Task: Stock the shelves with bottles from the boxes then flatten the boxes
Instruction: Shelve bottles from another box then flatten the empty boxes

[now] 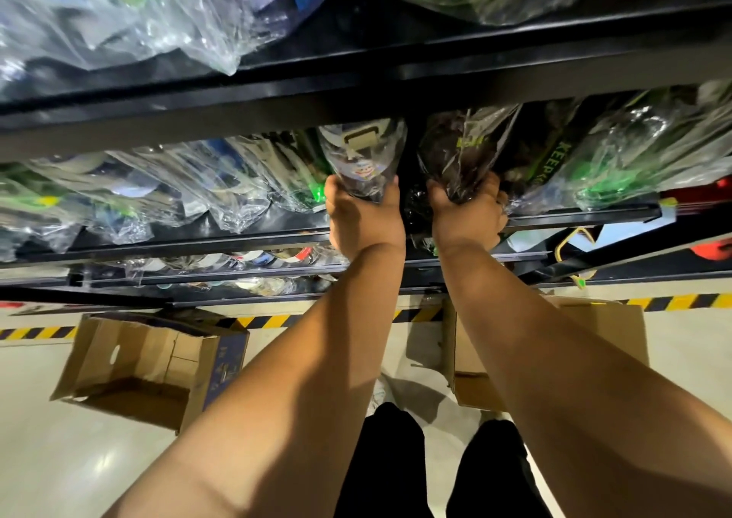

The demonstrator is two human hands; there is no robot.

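Note:
My left hand (362, 216) grips the base of a dark bottle in clear plastic wrap (362, 153), held at the front of the black shelf (574, 216). Beside it, my right hand (467, 216) grips the base of another wrapped dark bottle (463, 149) at the same shelf level. Both bottles point into the shelf under the upper shelf's edge (237, 105). Two cardboard boxes lie on the floor below: an open one on the left (134, 363) and one on the right (602, 331) partly hidden by my right arm.
Several plastic-wrapped bottles (222, 181) fill the shelf to the left, and more (633, 149) to the right. Wrapped goods (158, 14) sit on the shelf above. Yellow-black tape (673, 301) runs along the floor by the shelf foot. My legs (435, 470) stand between the boxes.

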